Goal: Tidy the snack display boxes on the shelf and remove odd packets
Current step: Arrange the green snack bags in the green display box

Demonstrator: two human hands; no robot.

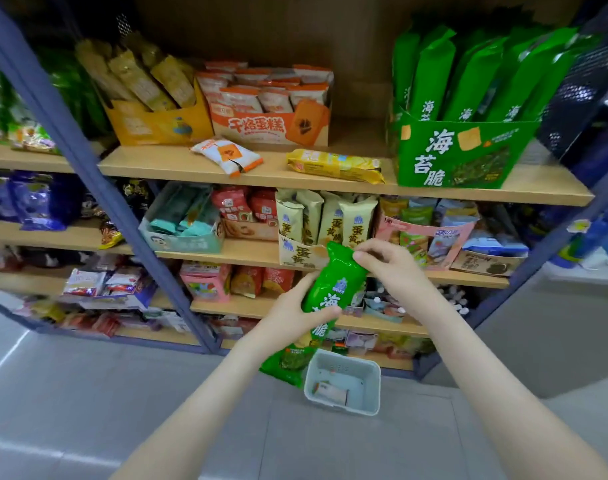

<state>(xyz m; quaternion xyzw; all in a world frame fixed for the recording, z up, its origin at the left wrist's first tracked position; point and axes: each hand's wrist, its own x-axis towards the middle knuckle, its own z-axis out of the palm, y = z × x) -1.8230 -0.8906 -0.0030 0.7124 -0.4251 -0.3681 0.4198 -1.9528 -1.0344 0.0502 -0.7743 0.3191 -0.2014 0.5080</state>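
Note:
A green seaweed packet is held upright in front of the lower shelves. My left hand grips its middle from the left, thumb across the front. My right hand pinches its upper right corner. On the top shelf stands the green seaweed display box, full of matching green packets. Left of it sit an orange-and-white cake box and a yellow box. Loose on that shelf lie a white-and-orange packet and a yellow packet.
A pale plastic basket stands on the grey floor below my hands, with one small packet inside. The lower shelves hold several more snack boxes. Blue metal uprights frame the rack, and a black mesh panel is at the right.

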